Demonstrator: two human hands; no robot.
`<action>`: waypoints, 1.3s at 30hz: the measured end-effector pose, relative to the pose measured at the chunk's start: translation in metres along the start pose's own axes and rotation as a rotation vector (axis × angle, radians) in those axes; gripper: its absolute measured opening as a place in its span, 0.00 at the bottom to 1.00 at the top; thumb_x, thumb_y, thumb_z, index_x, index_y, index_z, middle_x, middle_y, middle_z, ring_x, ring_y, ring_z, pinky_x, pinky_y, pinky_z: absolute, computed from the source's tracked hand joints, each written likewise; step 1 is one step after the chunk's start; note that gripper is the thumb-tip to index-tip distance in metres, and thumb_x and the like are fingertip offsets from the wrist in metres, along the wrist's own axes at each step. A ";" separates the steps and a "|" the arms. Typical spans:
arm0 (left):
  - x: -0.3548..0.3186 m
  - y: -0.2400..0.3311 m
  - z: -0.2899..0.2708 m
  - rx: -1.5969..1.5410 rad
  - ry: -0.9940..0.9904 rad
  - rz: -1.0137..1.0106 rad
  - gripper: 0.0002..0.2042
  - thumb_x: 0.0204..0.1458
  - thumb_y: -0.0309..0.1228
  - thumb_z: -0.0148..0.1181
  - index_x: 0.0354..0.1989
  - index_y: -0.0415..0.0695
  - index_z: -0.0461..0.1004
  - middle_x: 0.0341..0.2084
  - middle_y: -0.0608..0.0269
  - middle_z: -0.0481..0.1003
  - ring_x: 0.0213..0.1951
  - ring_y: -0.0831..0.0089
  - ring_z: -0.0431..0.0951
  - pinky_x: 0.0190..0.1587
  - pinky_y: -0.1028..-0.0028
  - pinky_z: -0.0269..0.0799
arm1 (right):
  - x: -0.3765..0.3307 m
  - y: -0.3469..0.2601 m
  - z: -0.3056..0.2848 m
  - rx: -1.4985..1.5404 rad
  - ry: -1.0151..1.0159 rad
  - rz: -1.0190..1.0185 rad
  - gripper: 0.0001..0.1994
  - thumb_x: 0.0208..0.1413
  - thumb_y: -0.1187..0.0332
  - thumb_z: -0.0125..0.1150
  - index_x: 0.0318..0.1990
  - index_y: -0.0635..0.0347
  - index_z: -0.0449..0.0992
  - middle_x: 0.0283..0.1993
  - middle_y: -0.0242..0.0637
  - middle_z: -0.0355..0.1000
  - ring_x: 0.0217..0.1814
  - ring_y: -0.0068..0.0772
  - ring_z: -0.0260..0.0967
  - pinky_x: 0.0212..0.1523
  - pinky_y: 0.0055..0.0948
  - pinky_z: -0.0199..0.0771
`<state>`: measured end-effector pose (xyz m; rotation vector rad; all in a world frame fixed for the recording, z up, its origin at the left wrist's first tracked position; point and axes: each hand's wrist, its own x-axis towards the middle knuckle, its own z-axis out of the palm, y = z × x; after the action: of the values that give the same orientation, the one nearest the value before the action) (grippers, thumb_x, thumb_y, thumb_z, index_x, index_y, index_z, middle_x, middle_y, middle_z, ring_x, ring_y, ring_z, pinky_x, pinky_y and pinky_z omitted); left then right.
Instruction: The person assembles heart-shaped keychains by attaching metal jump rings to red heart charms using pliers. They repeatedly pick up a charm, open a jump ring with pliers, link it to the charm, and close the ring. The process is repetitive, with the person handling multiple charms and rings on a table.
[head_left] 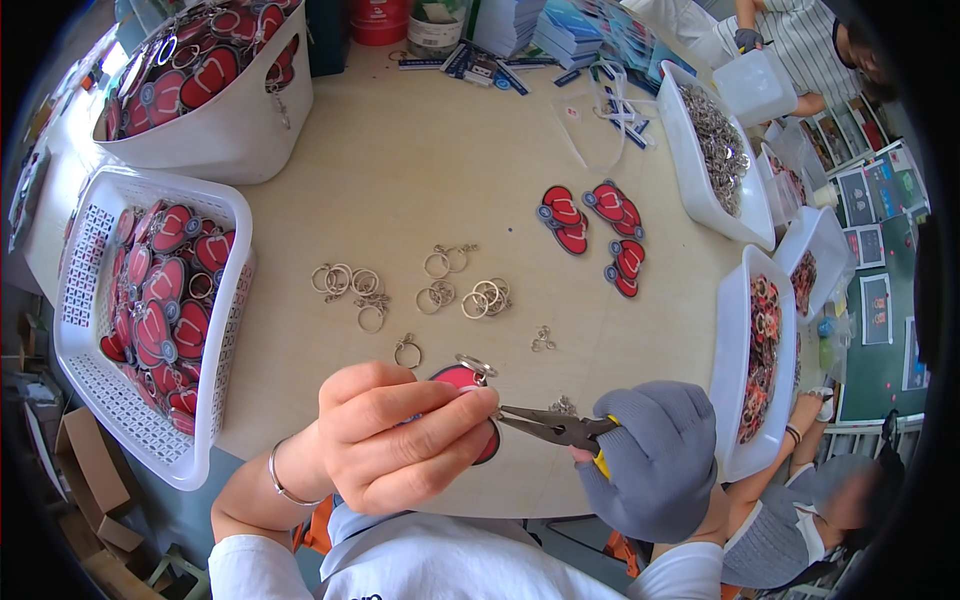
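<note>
My left hand (395, 440), with a bracelet at its wrist, pinches a red flip-flop-shaped keychain (457, 377), mostly hidden behind the fingers. A metal key ring (477, 366) stands out above the fingertips. In a grey glove, my right hand (655, 462) grips needle-nose pliers (558, 428) with yellow handles. The pliers' tips reach the left fingertips; what they touch there is too small to make out. Loose key rings with short chains (372, 283) lie in small groups beyond my hands. Small metal links (543, 340) lie near the pliers, and several red flip-flop pieces (625, 265) farther right.
A white basket (232, 350) of finished-looking keychains stands left, with a fuller white tub (215, 150) behind it. White trays at right hold metal rings (715, 140) and small orange-red parts (762, 350). Booklets (570, 35) sit at the back. Two other people are at the right.
</note>
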<state>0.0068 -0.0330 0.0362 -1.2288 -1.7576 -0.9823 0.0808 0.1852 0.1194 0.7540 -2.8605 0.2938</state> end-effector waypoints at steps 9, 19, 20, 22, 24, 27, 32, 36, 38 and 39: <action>-0.002 0.002 -0.002 -0.002 0.004 -0.025 0.08 0.39 0.25 0.64 0.30 0.42 0.75 0.33 0.59 0.79 0.30 0.73 0.74 0.26 0.79 0.66 | -0.005 0.002 0.009 0.019 -0.003 -0.019 0.14 0.29 0.69 0.67 0.26 0.64 0.73 0.37 0.40 0.69 0.35 0.40 0.67 0.34 0.40 0.64; -0.005 0.002 0.005 -0.170 0.119 -0.132 0.09 0.43 0.24 0.64 0.34 0.38 0.75 0.34 0.54 0.78 0.28 0.70 0.75 0.25 0.78 0.69 | -0.011 -0.004 0.036 0.125 0.150 0.021 0.13 0.31 0.70 0.67 0.28 0.62 0.72 0.38 0.37 0.68 0.35 0.39 0.66 0.34 0.37 0.64; -0.007 0.003 0.003 -0.204 0.098 -0.161 0.10 0.43 0.24 0.63 0.35 0.38 0.75 0.34 0.54 0.78 0.28 0.69 0.75 0.25 0.78 0.70 | -0.011 -0.004 0.037 0.122 0.162 0.017 0.13 0.31 0.70 0.67 0.28 0.62 0.72 0.38 0.37 0.68 0.35 0.39 0.66 0.34 0.37 0.64; -0.006 0.006 -0.001 -0.247 0.034 -0.263 0.13 0.40 0.22 0.65 0.37 0.39 0.76 0.36 0.55 0.77 0.29 0.69 0.75 0.27 0.75 0.71 | -0.010 -0.004 0.038 0.103 0.182 0.005 0.13 0.31 0.70 0.67 0.28 0.61 0.72 0.38 0.37 0.68 0.36 0.39 0.66 0.35 0.36 0.64; 0.002 0.011 -0.007 -0.263 -0.050 -0.409 0.17 0.35 0.19 0.69 0.38 0.41 0.77 0.37 0.57 0.75 0.30 0.68 0.75 0.31 0.70 0.73 | -0.010 -0.004 0.041 0.106 0.201 -0.002 0.13 0.31 0.70 0.67 0.27 0.61 0.72 0.39 0.36 0.68 0.36 0.38 0.66 0.35 0.36 0.64; 0.000 0.007 -0.002 -0.206 0.028 -0.267 0.14 0.37 0.22 0.63 0.36 0.37 0.79 0.37 0.55 0.76 0.28 0.70 0.74 0.26 0.77 0.69 | -0.010 -0.006 0.045 0.162 0.209 -0.001 0.11 0.33 0.70 0.67 0.26 0.60 0.72 0.39 0.35 0.69 0.37 0.38 0.66 0.36 0.35 0.65; -0.002 0.004 0.001 -0.080 0.091 -0.146 0.13 0.33 0.22 0.64 0.32 0.40 0.80 0.37 0.59 0.76 0.26 0.74 0.70 0.25 0.79 0.66 | -0.007 -0.008 0.045 0.304 0.159 0.056 0.10 0.38 0.70 0.69 0.25 0.59 0.72 0.38 0.36 0.70 0.36 0.38 0.66 0.34 0.34 0.65; 0.000 0.005 0.000 0.002 0.083 -0.066 0.12 0.33 0.21 0.64 0.30 0.42 0.81 0.36 0.63 0.76 0.28 0.75 0.69 0.25 0.80 0.66 | -0.003 -0.009 0.034 0.355 0.124 0.097 0.12 0.37 0.68 0.71 0.24 0.59 0.71 0.37 0.37 0.71 0.35 0.38 0.67 0.33 0.35 0.66; 0.001 0.005 -0.005 -0.012 0.034 -0.056 0.11 0.35 0.20 0.66 0.31 0.38 0.80 0.38 0.58 0.75 0.30 0.71 0.71 0.25 0.78 0.69 | -0.002 -0.008 0.032 0.373 0.126 0.102 0.12 0.36 0.67 0.71 0.23 0.59 0.70 0.37 0.38 0.71 0.34 0.38 0.67 0.33 0.35 0.66; 0.001 0.005 -0.006 -0.018 0.010 -0.051 0.11 0.36 0.19 0.66 0.32 0.37 0.79 0.38 0.56 0.74 0.31 0.69 0.72 0.25 0.77 0.71 | -0.003 -0.008 0.031 0.373 0.117 0.101 0.13 0.36 0.67 0.72 0.22 0.58 0.70 0.37 0.38 0.71 0.34 0.38 0.67 0.33 0.35 0.66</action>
<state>0.0122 -0.0371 0.0408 -1.1939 -1.7835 -1.0343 0.0836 0.1730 0.0898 0.6246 -2.7677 0.8735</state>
